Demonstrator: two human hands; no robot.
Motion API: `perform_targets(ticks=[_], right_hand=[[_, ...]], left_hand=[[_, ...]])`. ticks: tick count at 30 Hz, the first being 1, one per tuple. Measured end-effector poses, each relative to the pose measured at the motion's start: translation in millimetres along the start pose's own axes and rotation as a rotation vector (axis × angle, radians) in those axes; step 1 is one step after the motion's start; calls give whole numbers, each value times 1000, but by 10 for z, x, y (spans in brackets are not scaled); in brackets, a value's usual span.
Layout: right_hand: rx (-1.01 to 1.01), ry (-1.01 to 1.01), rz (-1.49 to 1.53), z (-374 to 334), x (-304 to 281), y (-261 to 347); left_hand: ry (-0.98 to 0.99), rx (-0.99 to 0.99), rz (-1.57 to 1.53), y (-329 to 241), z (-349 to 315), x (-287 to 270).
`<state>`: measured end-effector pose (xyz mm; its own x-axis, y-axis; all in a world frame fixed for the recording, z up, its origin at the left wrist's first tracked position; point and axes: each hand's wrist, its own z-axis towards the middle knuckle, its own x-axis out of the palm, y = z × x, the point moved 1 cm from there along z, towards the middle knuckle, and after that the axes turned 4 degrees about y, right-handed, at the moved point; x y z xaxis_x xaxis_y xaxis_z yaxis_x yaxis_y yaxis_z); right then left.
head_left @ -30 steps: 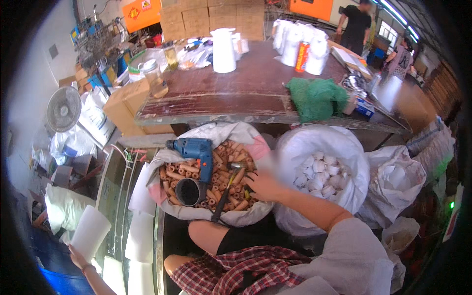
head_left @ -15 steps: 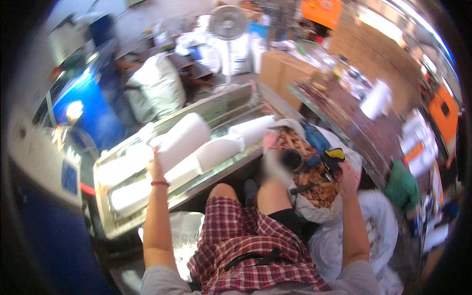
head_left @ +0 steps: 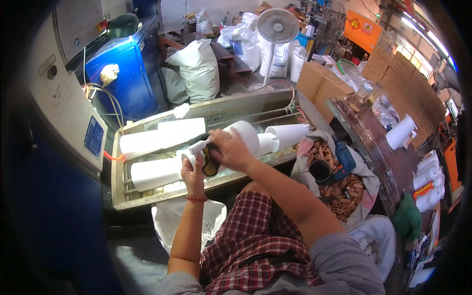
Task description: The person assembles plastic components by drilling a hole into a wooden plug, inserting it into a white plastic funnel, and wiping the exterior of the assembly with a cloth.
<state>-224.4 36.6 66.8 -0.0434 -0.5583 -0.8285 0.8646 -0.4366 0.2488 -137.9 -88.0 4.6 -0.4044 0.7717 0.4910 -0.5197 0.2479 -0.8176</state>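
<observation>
In my left hand (head_left: 192, 178) is a small white fitting (head_left: 197, 147) with a short tubular end, held upright. Beside it, my right hand (head_left: 230, 149) is closed around a black-and-yellow tool (head_left: 211, 166), partly hidden by the fingers; its kind cannot be made out. The tool is close against the white fitting; whether they touch is unclear. Both hands are above a long trough (head_left: 116, 184). White cylinders (head_left: 156, 174) lie in it in two rows, and a wider white cylinder (head_left: 246, 133) sits just beyond my right hand.
On my right, an open sack (head_left: 371, 189) holds brown tubular pieces, a blue power drill (head_left: 343, 160) and a dark cup (head_left: 320, 171). A white-lined bin (head_left: 164, 216) stands below my left forearm. A dark worktable (head_left: 366, 142) runs along the right; a fan (head_left: 278, 25) stands behind.
My right hand has swung left from the sack to my left hand, bringing the black-and-yellow tool. My left hand has moved right and now holds the white fitting upright. The view has shifted.
</observation>
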Motion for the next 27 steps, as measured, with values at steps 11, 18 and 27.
perform_targets(ticks=[11, 18, 27], right_hand=[[471, 239, 1047, 300, -167, -65], [-243, -115, 341, 30, -189, 636], [-115, -276, -74, -664, -736, 215]], left_hand=[[108, 129, 596, -151, -129, -154], [50, 58, 319, -191, -149, -59], [136, -70, 320, -686, -496, 350]])
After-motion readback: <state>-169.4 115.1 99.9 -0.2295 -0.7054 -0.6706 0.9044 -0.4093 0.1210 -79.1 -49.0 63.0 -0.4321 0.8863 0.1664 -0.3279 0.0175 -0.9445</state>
